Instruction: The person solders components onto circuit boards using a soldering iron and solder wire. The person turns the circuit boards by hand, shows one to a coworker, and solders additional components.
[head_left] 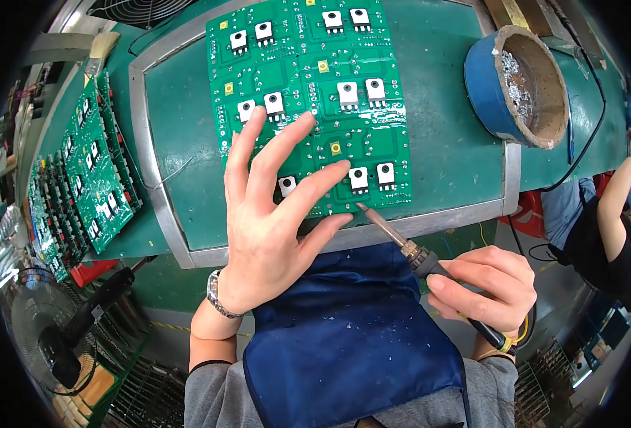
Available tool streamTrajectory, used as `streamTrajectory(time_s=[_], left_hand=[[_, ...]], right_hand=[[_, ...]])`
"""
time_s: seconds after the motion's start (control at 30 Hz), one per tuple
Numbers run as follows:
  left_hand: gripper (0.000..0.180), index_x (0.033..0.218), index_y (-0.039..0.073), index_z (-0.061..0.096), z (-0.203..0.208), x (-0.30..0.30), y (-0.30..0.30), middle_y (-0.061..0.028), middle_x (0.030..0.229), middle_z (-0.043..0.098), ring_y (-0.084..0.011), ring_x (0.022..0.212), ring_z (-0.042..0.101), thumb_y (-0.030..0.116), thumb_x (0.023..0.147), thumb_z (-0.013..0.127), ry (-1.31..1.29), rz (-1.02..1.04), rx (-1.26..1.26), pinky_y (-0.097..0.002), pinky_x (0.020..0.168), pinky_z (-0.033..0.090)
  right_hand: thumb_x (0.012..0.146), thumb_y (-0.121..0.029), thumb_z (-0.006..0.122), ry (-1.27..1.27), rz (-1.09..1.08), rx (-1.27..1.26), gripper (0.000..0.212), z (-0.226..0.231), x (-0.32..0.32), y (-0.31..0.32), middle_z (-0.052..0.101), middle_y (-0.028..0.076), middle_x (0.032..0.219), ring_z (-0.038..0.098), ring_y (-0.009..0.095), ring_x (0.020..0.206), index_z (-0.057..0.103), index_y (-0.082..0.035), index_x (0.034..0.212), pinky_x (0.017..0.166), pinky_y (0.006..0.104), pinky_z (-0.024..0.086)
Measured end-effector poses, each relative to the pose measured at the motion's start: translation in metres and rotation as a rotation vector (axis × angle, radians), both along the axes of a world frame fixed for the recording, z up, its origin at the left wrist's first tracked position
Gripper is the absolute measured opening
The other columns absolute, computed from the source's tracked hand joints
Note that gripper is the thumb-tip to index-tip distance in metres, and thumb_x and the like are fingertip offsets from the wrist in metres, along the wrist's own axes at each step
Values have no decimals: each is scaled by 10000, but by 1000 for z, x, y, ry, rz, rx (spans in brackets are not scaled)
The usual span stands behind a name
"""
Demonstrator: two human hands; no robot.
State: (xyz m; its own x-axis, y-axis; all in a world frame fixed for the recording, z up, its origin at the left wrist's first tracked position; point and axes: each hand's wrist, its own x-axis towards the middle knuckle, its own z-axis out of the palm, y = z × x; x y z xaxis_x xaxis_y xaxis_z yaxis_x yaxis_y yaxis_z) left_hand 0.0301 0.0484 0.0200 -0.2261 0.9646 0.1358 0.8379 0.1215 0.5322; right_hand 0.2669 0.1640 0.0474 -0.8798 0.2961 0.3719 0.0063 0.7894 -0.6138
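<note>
1. The green circuit board panel (329,80) lay on the bench (183,100), its near edge just beside the front bar of the metal frame (429,222). If it was not held firmly, a sideways push could have slid it.

2. The left grip (265,225) was spread wide over the panel's near-left part, with no object closed inside it. Its fingertips reached among the white-faced components (348,94); uneven pressure there could have tipped one or bent its legs.

3. The right grip (492,285), off the panel's near-right corner, was closed around the handle of a soldering iron (424,262). Whether its tip touched the panel's near edge could not be told. If hot, it could have scorched the board or bridged neighbouring joints had it lingered or strayed.

4. The left thumb and index finger were near that tip, so a slip by either hand could have meant a burn.

5. Right of the panel stood a blue round tub (486,93) holding silvery scraps; a knock could have scattered them onto the panel and caused shorts.

6. Well left of the panel stood a row of other boards (101,175), which an elbow could have toppled.
</note>
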Motion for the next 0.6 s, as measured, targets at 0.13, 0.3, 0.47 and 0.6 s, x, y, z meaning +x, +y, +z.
streamTrajectory(time_s=[0.13, 0.3, 0.47, 0.6], left_hand=[[459, 1032, 165, 719, 1, -1, 0, -127, 1389, 463, -396, 1364, 290, 172, 587, 834, 24, -21, -13, -495, 1068, 307], [466, 1033, 167, 725, 1, -1, 0, -129, 1385, 468, -396, 1363, 292, 178, 581, 836, 26, -22, -24, -495, 1070, 307], [467, 1033, 167, 725, 1, -1, -1, -130, 1379, 475, -395, 1361, 296, 178, 580, 836, 28, -22, -21, -495, 1071, 306], [468, 1034, 167, 725, 0, 1, 3, -129, 1371, 485, -393, 1359, 302, 180, 579, 837, -4, 8, -13, -494, 1071, 306]], right_hand=[[632, -77, 809, -37, 8, 6, 341, 4, 0, 0, 654, 70, 813, 615, 169, 607, 721, -108, 961, 507, 247, 527], [621, -51, 793, -63, 30, 9, 352, 5, -2, 2, 653, 83, 844, 617, 175, 622, 720, -102, 961, 515, 250, 529], [629, -37, 759, -81, 60, 42, 341, 7, -4, 1, 651, 103, 866, 622, 181, 645, 718, -87, 964, 539, 253, 536], [629, -37, 751, -80, 62, 45, 353, 6, -4, 3, 650, 111, 873, 622, 182, 653, 715, -84, 977, 542, 254, 538]])
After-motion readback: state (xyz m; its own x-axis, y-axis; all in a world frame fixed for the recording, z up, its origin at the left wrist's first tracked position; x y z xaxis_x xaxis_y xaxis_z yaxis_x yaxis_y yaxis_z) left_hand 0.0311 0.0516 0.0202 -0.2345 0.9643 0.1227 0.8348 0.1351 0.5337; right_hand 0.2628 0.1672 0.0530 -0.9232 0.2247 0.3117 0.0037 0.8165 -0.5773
